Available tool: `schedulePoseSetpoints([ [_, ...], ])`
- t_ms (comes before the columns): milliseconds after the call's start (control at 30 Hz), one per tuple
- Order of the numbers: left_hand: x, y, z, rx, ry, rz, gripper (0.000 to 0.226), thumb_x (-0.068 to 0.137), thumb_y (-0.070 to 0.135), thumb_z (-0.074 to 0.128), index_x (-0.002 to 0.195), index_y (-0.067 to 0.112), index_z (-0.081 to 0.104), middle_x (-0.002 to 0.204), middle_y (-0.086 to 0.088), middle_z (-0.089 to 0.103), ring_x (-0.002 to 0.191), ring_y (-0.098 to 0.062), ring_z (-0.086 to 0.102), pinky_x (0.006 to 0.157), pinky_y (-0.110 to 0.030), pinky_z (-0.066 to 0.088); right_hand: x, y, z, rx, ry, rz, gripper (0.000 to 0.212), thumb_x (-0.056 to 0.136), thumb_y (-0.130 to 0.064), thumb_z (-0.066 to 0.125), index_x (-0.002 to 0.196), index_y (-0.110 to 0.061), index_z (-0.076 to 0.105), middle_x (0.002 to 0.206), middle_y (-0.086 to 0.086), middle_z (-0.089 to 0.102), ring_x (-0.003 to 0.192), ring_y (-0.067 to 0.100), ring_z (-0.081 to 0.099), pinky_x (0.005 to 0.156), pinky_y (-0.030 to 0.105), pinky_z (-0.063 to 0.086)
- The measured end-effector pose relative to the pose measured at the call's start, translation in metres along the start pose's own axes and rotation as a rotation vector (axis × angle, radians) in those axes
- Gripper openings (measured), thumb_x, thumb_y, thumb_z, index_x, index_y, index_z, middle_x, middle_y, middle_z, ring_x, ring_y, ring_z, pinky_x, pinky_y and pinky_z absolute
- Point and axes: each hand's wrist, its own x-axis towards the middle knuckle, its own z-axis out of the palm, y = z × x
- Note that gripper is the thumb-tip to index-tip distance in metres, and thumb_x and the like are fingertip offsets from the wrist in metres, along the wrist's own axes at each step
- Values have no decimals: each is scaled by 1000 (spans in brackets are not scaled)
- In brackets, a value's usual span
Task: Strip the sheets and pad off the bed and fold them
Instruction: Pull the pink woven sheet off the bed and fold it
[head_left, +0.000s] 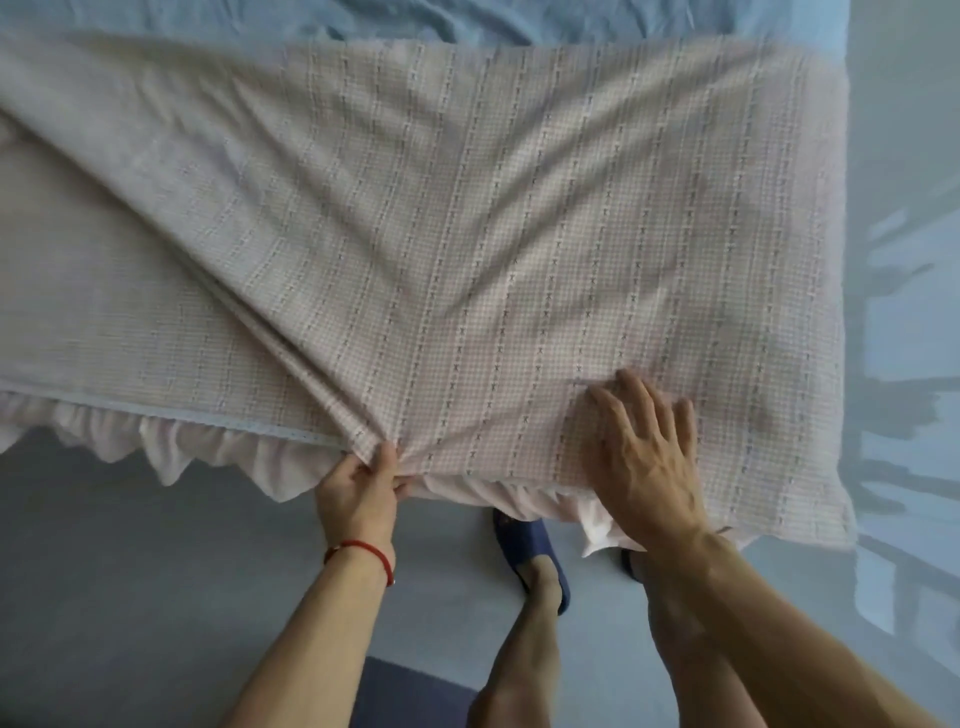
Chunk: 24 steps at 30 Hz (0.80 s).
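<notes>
A pale pink checked sheet (467, 218) with a frilled edge (208, 452) lies spread over the bed, one layer folded diagonally across another. My left hand (361, 486) pinches a gathered bunch of the sheet at the bed's near edge. My right hand (647, 452) lies flat on the sheet with fingers spread, pressing it down near the right corner. A blue sheet (467, 21) shows beyond the pink one at the far side.
The grey-blue floor (130, 571) runs along the near side and to the right of the bed. My legs and dark blue slippers (530, 545) stand close to the bed's edge. A dark mat (410, 696) lies at the bottom.
</notes>
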Motion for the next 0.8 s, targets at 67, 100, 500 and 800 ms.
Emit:
schedulePoseSetpoints([
  [67, 9, -14, -1, 62, -12, -18, 14, 92, 25, 71, 87, 13, 75, 83, -12, 77, 80, -31, 75, 77, -44, 63, 2, -7, -5, -50, -35, 29, 62, 94, -35, 54, 152, -24, 35, 164, 8, 19, 152, 30, 15, 120, 64, 13],
  [100, 12, -15, 1, 115, -16, -19, 15, 89, 33, 73, 85, 18, 76, 82, -7, 77, 80, -28, 75, 79, -46, 63, 2, -11, -9, -66, -40, 40, 65, 91, -37, 57, 151, -24, 35, 164, 9, 20, 151, 31, 16, 119, 65, 15],
  [500, 92, 35, -51, 642, 117, 266, 61, 79, 50, 76, 127, 24, 48, 139, -14, 42, 124, -37, 43, 98, -52, 46, 128, -165, -5, -124, -379, -160, 139, 63, -74, 79, 154, -46, -22, 160, 10, -40, 145, 48, -33, 101, 88, -6],
  [800, 268, 86, -97, 1190, -345, 167, 121, 39, 100, 57, 145, 63, 12, 164, -15, -1, 145, -55, 17, 116, -65, 27, 156, -188, 28, -304, -434, 53, 142, 68, -46, 89, 152, -46, -26, 160, 16, -37, 146, 52, -28, 101, 89, 3],
])
